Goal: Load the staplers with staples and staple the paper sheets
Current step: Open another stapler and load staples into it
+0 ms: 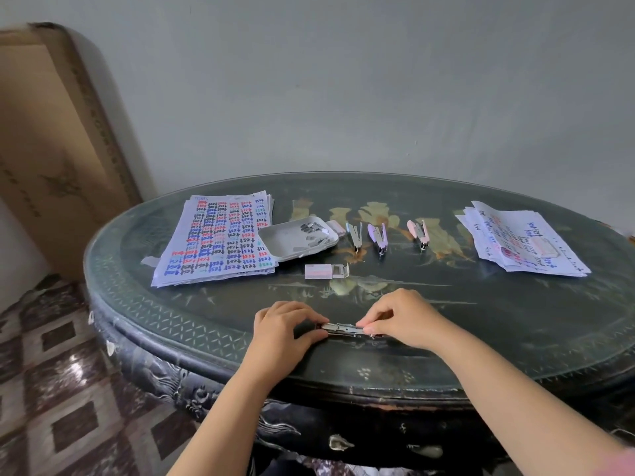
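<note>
While the opened stapler (347,329) lies lengthwise left-to-right at the table's (515,338) near edge, left hand (287,329) pinches its left end, right hand (400,319) its right.

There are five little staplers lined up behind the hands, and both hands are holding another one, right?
Not quite. The head view shows three staplers lined up, not five: a pale blue stapler, a purple stapler and a pink stapler. The left hand and right hand do hold another one, the metal stapler.
</note>
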The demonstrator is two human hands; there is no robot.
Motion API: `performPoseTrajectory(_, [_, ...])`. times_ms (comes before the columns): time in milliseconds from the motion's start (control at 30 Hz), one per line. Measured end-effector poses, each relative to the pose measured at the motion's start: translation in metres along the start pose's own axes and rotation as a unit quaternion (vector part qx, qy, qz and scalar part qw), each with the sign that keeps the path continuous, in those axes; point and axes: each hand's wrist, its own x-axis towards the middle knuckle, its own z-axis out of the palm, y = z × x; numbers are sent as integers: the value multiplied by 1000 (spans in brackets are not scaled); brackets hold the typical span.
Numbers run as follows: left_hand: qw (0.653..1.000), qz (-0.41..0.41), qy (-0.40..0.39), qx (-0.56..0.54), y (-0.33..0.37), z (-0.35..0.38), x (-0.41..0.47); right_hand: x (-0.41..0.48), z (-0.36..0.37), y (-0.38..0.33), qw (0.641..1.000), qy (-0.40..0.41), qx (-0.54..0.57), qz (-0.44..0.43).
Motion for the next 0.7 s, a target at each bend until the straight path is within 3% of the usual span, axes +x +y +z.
performPoseTrajectory(133, [1000, 2, 3, 1, 0, 0, 1, -3, 8, 0, 993, 47, -54, -93])
performPoseTrajectory(233, [1000, 4, 3, 0, -1, 1, 1, -5, 18, -2, 971, 11, -132, -198])
performPoseTrajectory(700, [1000, 5, 7, 19, 0, 3, -1, -3, 5, 5, 899, 24, -328, -289])
